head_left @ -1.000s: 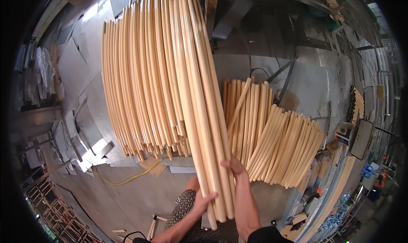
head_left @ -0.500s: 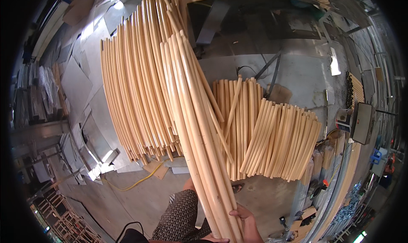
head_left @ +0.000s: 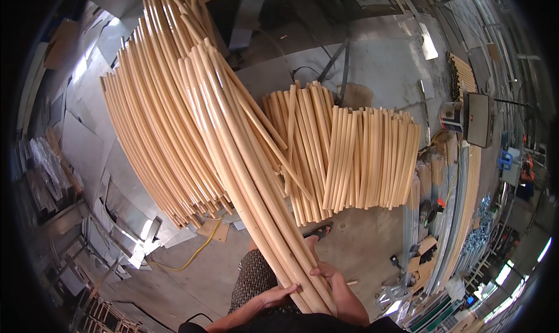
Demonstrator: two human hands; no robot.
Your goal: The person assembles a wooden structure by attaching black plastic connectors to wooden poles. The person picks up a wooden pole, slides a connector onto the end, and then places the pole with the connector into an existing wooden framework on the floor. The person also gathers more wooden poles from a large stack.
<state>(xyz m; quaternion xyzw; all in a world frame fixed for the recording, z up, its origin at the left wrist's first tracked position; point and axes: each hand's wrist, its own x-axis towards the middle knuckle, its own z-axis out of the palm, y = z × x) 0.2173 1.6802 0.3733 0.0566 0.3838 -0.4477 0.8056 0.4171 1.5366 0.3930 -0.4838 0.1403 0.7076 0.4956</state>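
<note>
Both of my hands grip the near end of a bundle of long, round wooden poles (head_left: 247, 193), close to my body. My left hand (head_left: 276, 297) lies along the bundle's left side with its thumb on top. On the right side, my right hand (head_left: 327, 276) curls round the poles; its other fingers are partly hidden. The bundle slants up and left from my lap, and its far end overlaps a large row of longer poles (head_left: 154, 120). Two looser poles (head_left: 269, 149) lie aslant just right of the bundle.
Shorter wooden poles (head_left: 372, 158) lie in a row to the right, beside another short stack (head_left: 308, 152). Grey metal sheets (head_left: 87, 152) spread at the left. A yellow cable (head_left: 192, 256) crosses the floor. An opened cardboard box (head_left: 424, 260) stands at the lower right.
The view has turned, so the pole rows sit further left. My left hand, mostly hidden at the lower edge before, now shows on the bundle. Both hands still hold the poles.
</note>
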